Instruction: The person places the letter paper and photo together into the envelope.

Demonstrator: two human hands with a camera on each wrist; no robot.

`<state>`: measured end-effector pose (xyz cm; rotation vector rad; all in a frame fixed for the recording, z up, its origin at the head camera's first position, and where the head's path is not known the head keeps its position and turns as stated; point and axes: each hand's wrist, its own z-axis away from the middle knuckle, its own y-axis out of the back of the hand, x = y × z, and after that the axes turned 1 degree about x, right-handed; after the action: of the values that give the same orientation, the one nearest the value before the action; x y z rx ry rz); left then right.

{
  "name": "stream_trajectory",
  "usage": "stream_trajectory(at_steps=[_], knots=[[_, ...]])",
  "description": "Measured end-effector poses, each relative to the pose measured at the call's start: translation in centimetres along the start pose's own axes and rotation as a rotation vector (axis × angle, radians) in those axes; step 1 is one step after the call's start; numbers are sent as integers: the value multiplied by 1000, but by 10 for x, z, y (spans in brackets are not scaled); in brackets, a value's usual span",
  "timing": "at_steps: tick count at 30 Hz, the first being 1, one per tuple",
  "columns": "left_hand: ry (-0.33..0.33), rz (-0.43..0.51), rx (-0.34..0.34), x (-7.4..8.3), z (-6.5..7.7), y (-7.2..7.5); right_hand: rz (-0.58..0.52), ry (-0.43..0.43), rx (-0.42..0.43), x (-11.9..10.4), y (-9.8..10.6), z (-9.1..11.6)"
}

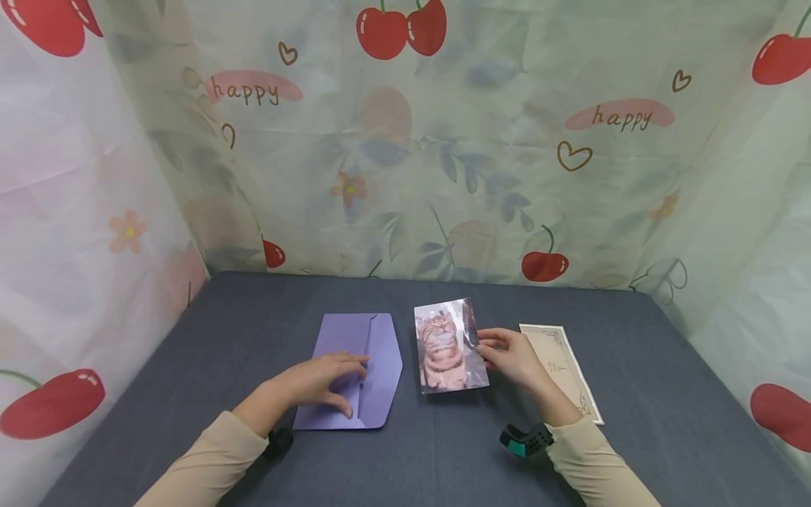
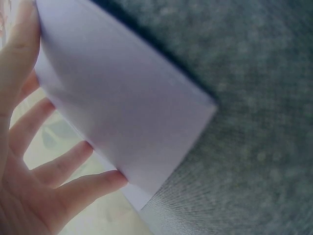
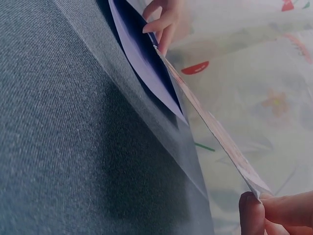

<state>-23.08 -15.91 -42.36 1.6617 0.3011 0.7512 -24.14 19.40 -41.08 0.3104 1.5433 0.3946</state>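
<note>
A purple envelope [image 1: 383, 373] lies on the dark cloth with its pointed flap spread to the right. My left hand [image 1: 310, 382] rests on it; in the left wrist view the spread fingertips [image 2: 110, 180] touch the envelope [image 2: 127, 103]. Right of the envelope, a glossy photo card [image 1: 443, 355] of a cat-like animal is held tilted off the table. The right hand [image 1: 514, 359] pinches its right edge. Seen almost edge-on in the right wrist view, the photo card [image 3: 210, 125] sits between thumb and fingers, and the envelope [image 3: 142, 68] shows a gap at its mouth.
A cream card [image 1: 551, 352] with ornate corners lies at the right, partly behind the right forearm. Dark grey cloth [image 1: 405, 465] covers the table. Printed curtains [image 1: 405, 176] with cherries stand behind and at both sides. Each wrist wears a black strap [image 1: 527, 439].
</note>
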Motion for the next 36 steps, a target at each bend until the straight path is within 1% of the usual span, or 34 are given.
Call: stream_trajectory(at_steps=[4, 12, 24, 29, 34, 36], knots=[[2, 0, 1, 0, 0, 0, -12, 11, -12, -1, -3, 0], [26, 22, -19, 0, 1, 0, -27, 30, -30, -2, -8, -1], [23, 8, -19, -1, 1, 0, -40, 53, -40, -4, -14, -3], [39, 20, -28, 0, 1, 0, -57, 41, -43, -4, -18, -5], [66, 41, -47, 1, 0, 2, -67, 50, -43, -4, -23, -6], [67, 42, -48, 1, 0, 2, -63, 47, -40, -3, -24, -6]])
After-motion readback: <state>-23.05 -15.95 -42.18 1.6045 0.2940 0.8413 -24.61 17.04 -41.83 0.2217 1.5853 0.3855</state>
